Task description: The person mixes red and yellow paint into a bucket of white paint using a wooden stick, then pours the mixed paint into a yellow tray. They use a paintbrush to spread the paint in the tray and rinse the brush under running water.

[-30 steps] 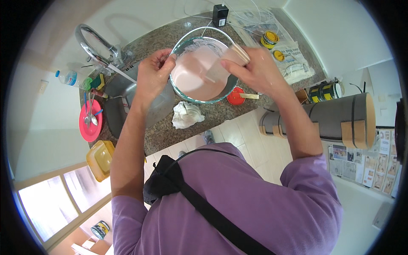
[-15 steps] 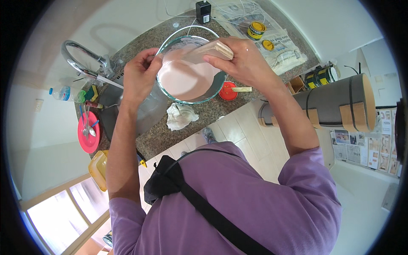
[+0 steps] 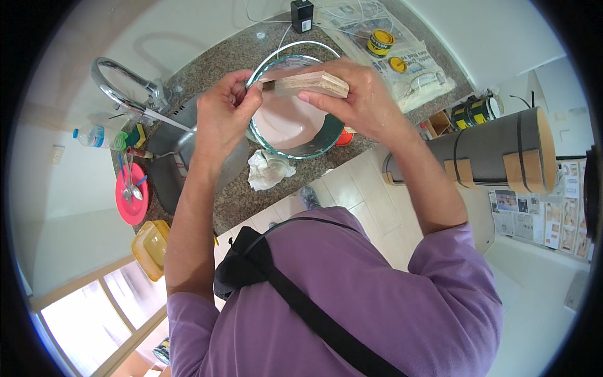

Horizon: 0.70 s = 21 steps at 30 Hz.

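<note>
A clear-rimmed bucket [image 3: 289, 132] of pale pink liquid, its handle raised, stands on the speckled counter beside the sink. My left hand [image 3: 229, 107] has closed fingers at the bucket's left rim. My right hand [image 3: 358, 100] grips a flat, pale wooden piece [image 3: 314, 81] over the bucket; a dark part at its left end meets the rim by my left fingers, too small to make out. A crumpled white cloth [image 3: 270, 168] lies just below the bucket. A red lid [image 3: 343, 137] is partly hidden behind the bucket and my right hand.
Around are the steel sink [image 3: 176, 188] and faucet [image 3: 119, 88], a pink plate [image 3: 129, 210] with cutlery, a bottle [image 3: 94, 136], a yellow container [image 3: 151, 248], newspapers [image 3: 421, 75] with a yellow can [image 3: 380, 43], a black adapter [image 3: 301, 16] and a dark roll [image 3: 490, 154].
The wooden piece has been lowered toward the left rim, its end now near my left fingers. My left hand and the bucket have shifted slightly right since half a second ago.
</note>
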Motion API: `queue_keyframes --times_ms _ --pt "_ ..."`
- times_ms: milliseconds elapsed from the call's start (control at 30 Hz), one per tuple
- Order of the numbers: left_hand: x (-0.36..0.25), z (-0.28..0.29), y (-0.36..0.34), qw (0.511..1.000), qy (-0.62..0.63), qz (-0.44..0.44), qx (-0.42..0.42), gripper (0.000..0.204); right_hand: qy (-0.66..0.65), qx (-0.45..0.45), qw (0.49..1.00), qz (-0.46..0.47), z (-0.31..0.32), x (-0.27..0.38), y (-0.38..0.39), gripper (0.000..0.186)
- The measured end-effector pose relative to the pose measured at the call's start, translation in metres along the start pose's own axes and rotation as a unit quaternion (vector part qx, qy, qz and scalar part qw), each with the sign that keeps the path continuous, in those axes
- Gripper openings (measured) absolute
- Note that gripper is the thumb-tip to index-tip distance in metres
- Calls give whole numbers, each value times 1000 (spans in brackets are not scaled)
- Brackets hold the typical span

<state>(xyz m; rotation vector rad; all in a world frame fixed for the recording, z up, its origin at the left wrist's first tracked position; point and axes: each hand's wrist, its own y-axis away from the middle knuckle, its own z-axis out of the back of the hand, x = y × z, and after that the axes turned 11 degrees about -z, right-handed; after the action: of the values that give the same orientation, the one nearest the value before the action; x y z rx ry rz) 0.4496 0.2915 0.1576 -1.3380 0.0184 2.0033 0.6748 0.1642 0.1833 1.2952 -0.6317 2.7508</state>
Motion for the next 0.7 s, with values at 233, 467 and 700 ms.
queue_keyframes --times_ms 233,467,700 --pt "-8 -4 1 999 -31 -4 6 31 8 33 986 -165 24 -1 27 33" --pt "-1 -4 0 1000 -13 1 -4 34 -200 -33 962 -183 -24 -5 29 36" --pt "26 2 -7 997 1 -44 -56 36 93 16 995 -33 16 -7 -12 33"
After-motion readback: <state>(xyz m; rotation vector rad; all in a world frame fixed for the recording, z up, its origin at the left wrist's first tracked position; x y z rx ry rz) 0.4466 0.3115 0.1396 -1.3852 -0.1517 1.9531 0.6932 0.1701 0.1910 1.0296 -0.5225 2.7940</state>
